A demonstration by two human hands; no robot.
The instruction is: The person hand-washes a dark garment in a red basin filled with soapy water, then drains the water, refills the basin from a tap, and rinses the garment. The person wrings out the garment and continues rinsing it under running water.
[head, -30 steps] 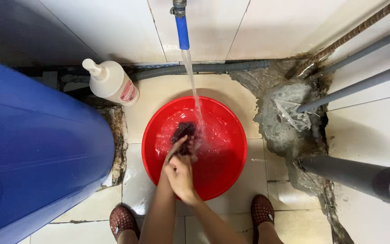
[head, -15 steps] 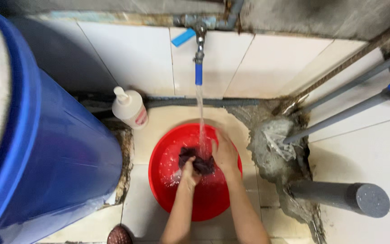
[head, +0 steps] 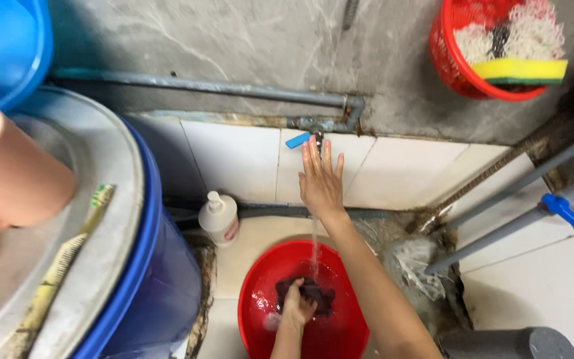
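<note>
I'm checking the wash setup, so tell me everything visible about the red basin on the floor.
The round red plastic basin sits upright on the pale tiled floor, below the wall tap with the blue handle. Its glossy inside is wet and holds some water; a thin stream falls into it. A dark wet cloth lies in it, gripped by the left hand. Its lower edge is cut off by the frame. A white pump bottle stands just behind it, apart.
</note>
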